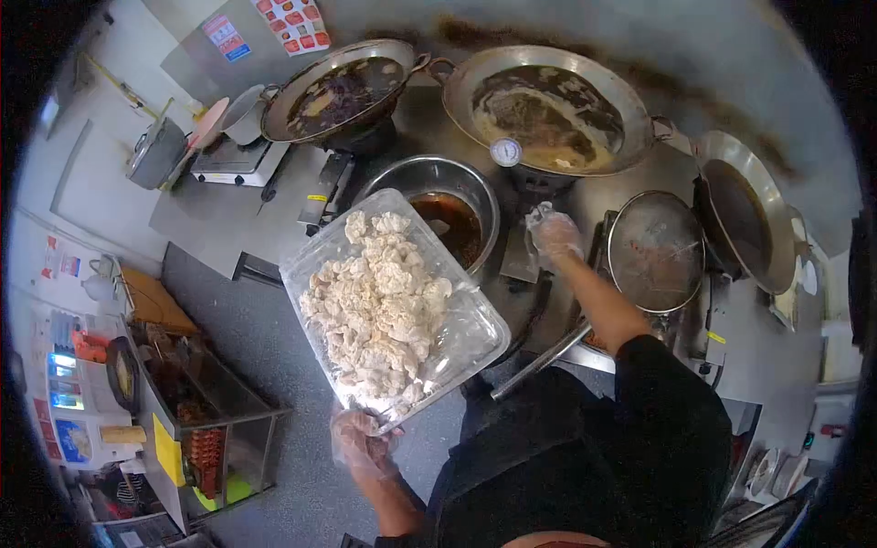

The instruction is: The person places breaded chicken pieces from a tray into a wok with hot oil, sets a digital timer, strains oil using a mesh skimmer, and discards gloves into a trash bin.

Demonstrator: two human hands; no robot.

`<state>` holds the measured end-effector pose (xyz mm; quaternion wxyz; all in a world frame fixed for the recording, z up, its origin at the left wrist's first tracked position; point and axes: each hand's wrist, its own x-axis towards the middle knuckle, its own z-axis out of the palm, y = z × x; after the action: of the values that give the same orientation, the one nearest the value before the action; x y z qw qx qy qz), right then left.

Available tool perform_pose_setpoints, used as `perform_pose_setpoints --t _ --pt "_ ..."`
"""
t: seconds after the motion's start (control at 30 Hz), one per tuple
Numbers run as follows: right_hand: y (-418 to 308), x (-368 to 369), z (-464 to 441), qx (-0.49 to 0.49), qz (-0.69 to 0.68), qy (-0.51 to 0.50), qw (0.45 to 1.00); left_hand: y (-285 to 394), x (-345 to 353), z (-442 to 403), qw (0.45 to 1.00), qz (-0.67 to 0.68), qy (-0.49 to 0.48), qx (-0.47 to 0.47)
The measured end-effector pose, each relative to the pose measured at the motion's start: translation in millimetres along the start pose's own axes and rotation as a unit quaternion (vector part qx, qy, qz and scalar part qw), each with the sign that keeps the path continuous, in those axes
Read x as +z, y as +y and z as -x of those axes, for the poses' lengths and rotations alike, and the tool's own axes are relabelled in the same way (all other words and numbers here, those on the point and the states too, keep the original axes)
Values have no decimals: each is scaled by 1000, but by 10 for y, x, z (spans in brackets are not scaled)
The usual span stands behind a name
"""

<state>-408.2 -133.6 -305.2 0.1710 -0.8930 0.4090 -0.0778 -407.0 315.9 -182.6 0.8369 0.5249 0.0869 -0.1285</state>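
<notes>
My left hand (365, 445), in a clear plastic glove, grips the lower corner of a clear plastic tray (477, 345). The tray is tilted and holds a heap of flour-coated pieces (375, 301), which look like raw meat. My right hand (554, 236), gloved as well, is held out in front of the middle wok (461, 100). Its fingers are drawn together, with whitish flour on the tips; what they hold, if anything, I cannot make out. Dark oil in that wok foams around several pale pieces (548, 87). A dial thermometer (506, 152) sits at its near rim.
A second wok (402, 55) of oil with pieces stands left, a third (784, 215) right. A steel bowl (491, 215) of brown liquid lies behind the tray. A round mesh strainer (655, 251) rests right of my right hand. Shelving (228, 425) stands at lower left.
</notes>
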Motion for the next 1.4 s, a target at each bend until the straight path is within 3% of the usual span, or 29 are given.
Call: perform_pose_setpoints --t 0.07,0.17,0.27,0.33,0.47,0.53,0.57,0.6,0.67,0.73,0.77,0.83,0.87,0.9,0.97,1.03,1.07,1.13,1.17,1.23,1.3,1.33,1.37,1.4 --pt "4 49 -133 -37 3 -28 999 -22 -81 -31 999 29 -20 17" --pt "76 359 -315 -69 15 66 995 95 69 0 998 -56 -15 3" --pt "132 375 -274 -31 -129 1 991 82 55 -29 997 -46 -52 20" --pt "94 346 -188 -52 6 50 997 87 94 -25 999 -41 0 2" --pt "32 150 -56 -36 22 38 998 84 107 -7 999 -20 -17 36" --pt "138 357 -93 -122 7 132 984 66 -15 -60 996 2 -83 15" --pt "341 706 -252 -120 7 133 984 67 -8 -51 996 2 -85 15" --pt "633 1190 -504 -108 -90 84 986 64 7 -34 997 12 -76 12" --pt "723 1345 -581 -95 -185 35 978 78 -2 -43 997 23 -68 9" --pt "770 1424 -541 -53 -511 2 858 84 -57 -92 995 4 -102 -9" --pt "770 1426 -470 -28 -652 -16 757 65 -69 -85 995 3 -101 -11" --pt "752 1435 -329 22 -871 -48 489 23 -94 -80 993 38 -107 21" --pt "712 1332 -219 22 -871 -47 489 5 -151 -97 993 37 -107 20" --pt "669 1149 -88 24 -743 4 669 -22 -231 -128 994 12 -104 8" --pt "448 671 226 23 -576 57 815 -34 -249 -155 995 -13 -103 -4" --pt "204 188 540 -43 -317 78 944 -24 -184 -139 993 13 -114 15" --pt "165 -5 616 -45 -315 79 945 8 -153 -131 993 16 -114 15" --pt "92 -361 747 -7 -617 5 787 69 -109 -105 994 -51 -101 -6" --pt "40 -621 768 -6 -616 4 788 43 -109 -99 994 -51 -99 -7" --pt "-67 -1225 687 -22 -438 87 894 -25 -110 -90 995 34 -84 28" --pt "-236 -1697 542 -62 -206 160 964 56 -46 -127 997 6 -71 -10" --pt "-134 -1709 324 -182 -36 258 948 98 -23 -145 997 -22 -55 -47" --pt "-28 -1709 110 -292 135 344 882 121 -8 -155 997 -21 -57 -47" --pt "-49 -1754 -47 -292 135 345 882 140 3 -165 996 -17 -68 -59"
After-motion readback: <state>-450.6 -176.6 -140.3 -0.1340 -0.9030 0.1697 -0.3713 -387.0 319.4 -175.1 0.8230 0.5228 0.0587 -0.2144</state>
